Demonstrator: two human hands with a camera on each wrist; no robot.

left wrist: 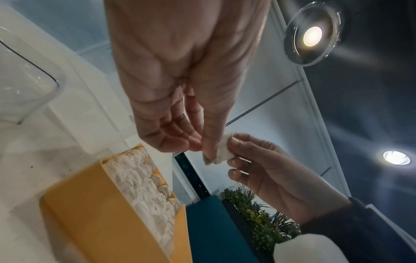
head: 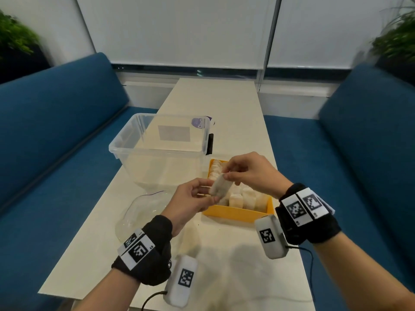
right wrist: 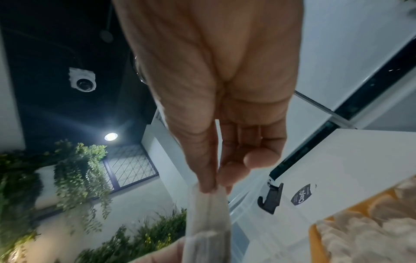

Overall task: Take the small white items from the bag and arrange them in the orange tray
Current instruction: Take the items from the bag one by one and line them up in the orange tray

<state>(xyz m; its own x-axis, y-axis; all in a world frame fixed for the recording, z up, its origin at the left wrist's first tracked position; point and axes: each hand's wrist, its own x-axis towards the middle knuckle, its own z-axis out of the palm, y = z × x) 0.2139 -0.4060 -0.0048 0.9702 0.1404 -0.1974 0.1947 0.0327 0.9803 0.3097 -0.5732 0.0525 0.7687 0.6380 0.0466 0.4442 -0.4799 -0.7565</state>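
A small white packet [head: 221, 185] is held in the air just above the near-left corner of the orange tray [head: 235, 213]. My left hand [head: 197, 196] pinches its lower end and my right hand [head: 233, 173] pinches its upper end. The left wrist view shows the white packet [left wrist: 223, 151] between the left hand's [left wrist: 209, 153] thumb and fingers, with the right hand [left wrist: 238, 156] on its other side. The orange tray [left wrist: 101, 213] is packed with rows of white packets [left wrist: 144, 183]. In the right wrist view the right hand [right wrist: 211, 186] pinches the packet's [right wrist: 209, 213] top edge. The clear zip bag [head: 143, 209] lies flat, left of the tray.
A clear plastic storage bin [head: 161, 149] with a black latch stands behind the bag and left of the tray. The narrow white table [head: 224, 254] runs between two blue benches [head: 56, 131]. Potted plants sit at both far corners.
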